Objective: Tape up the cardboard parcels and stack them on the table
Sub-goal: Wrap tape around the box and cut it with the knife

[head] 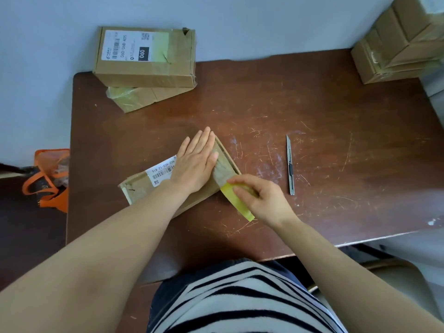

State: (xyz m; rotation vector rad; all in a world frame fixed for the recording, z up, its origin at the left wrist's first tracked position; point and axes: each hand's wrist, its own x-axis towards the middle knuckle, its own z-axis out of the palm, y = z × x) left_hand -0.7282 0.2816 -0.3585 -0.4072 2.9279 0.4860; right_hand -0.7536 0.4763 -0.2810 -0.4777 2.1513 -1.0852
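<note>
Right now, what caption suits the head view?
Left hand presses the parcel while right hand holds yellow tape at its end.

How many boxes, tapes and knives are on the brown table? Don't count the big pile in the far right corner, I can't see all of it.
Cardboard parcels: 3 (near parcel, labelled top parcel, lower parcel)
Tape roll: 1
Knife: 1
Total: 5

flat cardboard parcel (pixel 138 186) lies mid brown wooden table (pixel 336 104) | slim metal knife (pixel 290 164) right of it | two stacked cardboard boxes (pixel 144 61) at far-left corner
</note>
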